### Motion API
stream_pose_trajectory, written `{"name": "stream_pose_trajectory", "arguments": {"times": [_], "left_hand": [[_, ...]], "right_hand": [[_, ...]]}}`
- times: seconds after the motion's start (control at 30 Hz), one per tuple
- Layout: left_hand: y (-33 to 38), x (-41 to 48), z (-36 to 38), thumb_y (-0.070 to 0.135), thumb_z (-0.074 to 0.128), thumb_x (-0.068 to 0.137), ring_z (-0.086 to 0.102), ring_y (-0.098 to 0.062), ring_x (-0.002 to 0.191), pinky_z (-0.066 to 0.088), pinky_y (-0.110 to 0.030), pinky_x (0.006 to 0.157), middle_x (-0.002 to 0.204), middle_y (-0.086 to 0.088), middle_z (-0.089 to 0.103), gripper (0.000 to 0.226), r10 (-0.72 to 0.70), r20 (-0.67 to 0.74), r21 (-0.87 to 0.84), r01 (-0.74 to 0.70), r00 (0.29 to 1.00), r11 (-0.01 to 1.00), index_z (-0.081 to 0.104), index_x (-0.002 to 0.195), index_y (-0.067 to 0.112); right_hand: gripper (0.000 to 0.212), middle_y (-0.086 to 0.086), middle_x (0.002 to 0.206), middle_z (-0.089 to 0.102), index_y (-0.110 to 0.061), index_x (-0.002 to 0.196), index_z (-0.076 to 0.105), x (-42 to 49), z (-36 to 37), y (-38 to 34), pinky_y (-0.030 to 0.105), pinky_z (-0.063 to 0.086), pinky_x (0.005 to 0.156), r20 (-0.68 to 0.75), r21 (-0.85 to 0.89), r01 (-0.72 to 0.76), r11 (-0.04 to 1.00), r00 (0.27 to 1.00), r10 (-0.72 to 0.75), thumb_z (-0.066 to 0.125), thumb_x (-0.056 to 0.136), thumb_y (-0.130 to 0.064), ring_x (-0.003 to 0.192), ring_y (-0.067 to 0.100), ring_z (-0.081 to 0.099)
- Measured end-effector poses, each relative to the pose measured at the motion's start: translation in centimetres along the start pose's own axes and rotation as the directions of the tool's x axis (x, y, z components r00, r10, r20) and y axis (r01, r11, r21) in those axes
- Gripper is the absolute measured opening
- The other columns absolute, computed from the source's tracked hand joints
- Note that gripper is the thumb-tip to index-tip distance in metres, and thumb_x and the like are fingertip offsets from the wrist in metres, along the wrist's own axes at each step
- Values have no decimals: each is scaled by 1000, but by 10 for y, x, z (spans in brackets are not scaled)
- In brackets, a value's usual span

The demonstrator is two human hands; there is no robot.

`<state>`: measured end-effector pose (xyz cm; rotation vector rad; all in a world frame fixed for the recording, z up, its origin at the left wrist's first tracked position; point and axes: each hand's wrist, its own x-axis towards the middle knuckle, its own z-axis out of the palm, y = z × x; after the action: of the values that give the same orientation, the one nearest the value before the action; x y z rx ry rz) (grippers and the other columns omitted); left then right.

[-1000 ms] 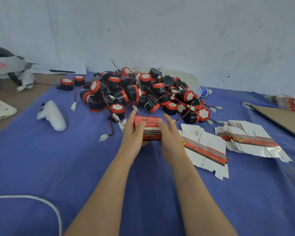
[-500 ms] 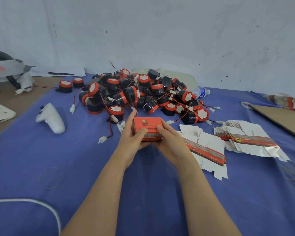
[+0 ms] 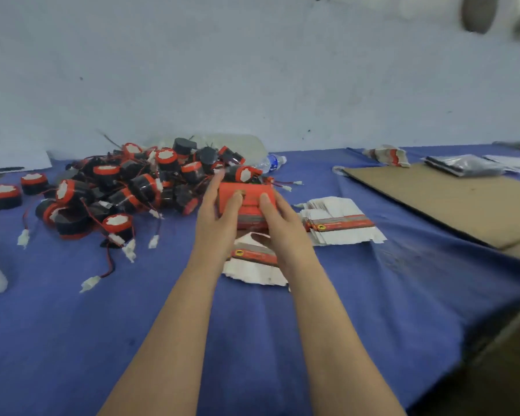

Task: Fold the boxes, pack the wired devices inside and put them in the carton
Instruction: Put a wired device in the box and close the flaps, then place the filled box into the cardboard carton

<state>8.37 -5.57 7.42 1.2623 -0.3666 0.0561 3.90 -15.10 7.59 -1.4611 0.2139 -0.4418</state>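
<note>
Both hands grasp one folded red box [image 3: 246, 205], held just above the desk [image 3: 373, 310]. The left hand [image 3: 218, 219] clasps the box's left side and the right hand [image 3: 282, 228] its right side, with both thumbs [image 3: 237, 199] pressing on its top face. To my eye that grip is meant to push the lid flap home while keeping the walls square. Whether anything is already packed inside, I cannot see.

I count two stacks of flat blanks. One lies right under the box [image 3: 252, 259] and the other just to its right [image 3: 339, 223], probably kept close so the next blank is within reach.

The devices [image 3: 138, 187] are heaped to the left of the box and behind it, with red wires and white plugs trailing out. They are too tangled for an exact count, but there are well over twenty. Two more stand apart, far to the left of the box [image 3: 3, 195].

One bottle [image 3: 272, 163] lies behind the box, and one sheet of cardboard [image 3: 451, 202] lies well to its right. It may be the carton lying flat, but I cannot tell.
</note>
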Motion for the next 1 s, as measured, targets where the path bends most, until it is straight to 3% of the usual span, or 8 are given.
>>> {"name": "stream_pose_trajectory", "arguments": {"times": [0.1, 0.23, 0.37, 0.47, 0.57, 0.77, 0.87, 1.0], "left_hand": [[18, -7, 108, 28, 40, 102, 61, -23, 114, 53, -48, 90, 135, 0, 52, 45, -54, 191, -6, 56, 980, 998, 31, 146, 31], [33, -86, 274, 33, 43, 100, 57, -31, 115, 48, -44, 96, 127, -11, 54, 45, -111, 454, 16, 116, 884, 993, 38, 135, 5], [40, -181, 380, 39, 36, 100, 43, -30, 126, 33, -30, 102, 139, -15, 45, 46, -129, 729, 247, -82, 672, 965, 45, 137, 13], [33, -223, 402, 43, 36, 100, 35, -29, 135, 28, -39, 113, 150, -12, 35, 52, -262, 808, 303, 11, 528, 953, 40, 143, 16], [27, -223, 390, 38, 43, 99, 49, -29, 124, 40, -45, 106, 137, -13, 50, 42, -308, 788, 219, 224, 534, 950, 48, 132, 13], [37, -139, 310, 15, 46, 94, 62, -20, 80, 52, -33, 71, 80, -4, 62, 18, -247, 551, 19, 283, 797, 959, 60, 103, 8], [34, -84, 246, 15, 45, 95, 64, -23, 92, 53, -35, 81, 100, -11, 69, 25, -205, 412, 96, 181, 888, 979, 65, 105, 5], [12, -23, 133, 12, 44, 96, 61, -23, 93, 50, -30, 76, 102, -10, 65, 17, -207, 136, 161, 184, 969, 970, 61, 101, 9]], "right_hand": [[30, 4, 112, 68, -27, 117, 60, -25, -80, -51, 39, 56, 84, -315, -156, 99, 983, 938, -145, 38, 101, -40, 96, 18, 66], [28, -4, 93, 64, -22, 105, 58, -95, -217, -112, 27, 55, 74, -665, -384, 64, 921, 673, -324, 35, 103, -37, 88, 16, 64], [53, 13, 136, 50, -10, 142, 36, -178, -317, -139, 41, 42, 103, -894, -364, -189, 912, 343, -286, 41, 100, -41, 122, 30, 51], [64, 21, 158, 3, -14, 153, 7, -214, -348, -141, 41, 22, 114, -944, -304, -427, 852, 256, -209, 42, 101, -27, 143, 37, 17], [58, 16, 159, -7, -19, 152, 15, -204, -338, -136, 41, 13, 116, -917, -371, -514, 773, 334, -218, 38, 100, -15, 146, 36, 5], [36, 2, 122, 58, -16, 127, 53, -123, -249, -114, 13, 43, 78, -710, -524, -72, 849, 587, -389, 39, 95, -5, 98, 9, 57], [25, 1, 99, 68, -11, 107, 65, -73, -179, -88, 26, 50, 78, -613, -451, 94, 888, 690, -384, 46, 92, -6, 91, 13, 62], [22, -4, 86, 66, -12, 95, 66, -19, -74, -39, 17, 45, 66, -378, -411, 97, 907, 887, -266, 46, 90, -6, 84, 13, 61]]}}
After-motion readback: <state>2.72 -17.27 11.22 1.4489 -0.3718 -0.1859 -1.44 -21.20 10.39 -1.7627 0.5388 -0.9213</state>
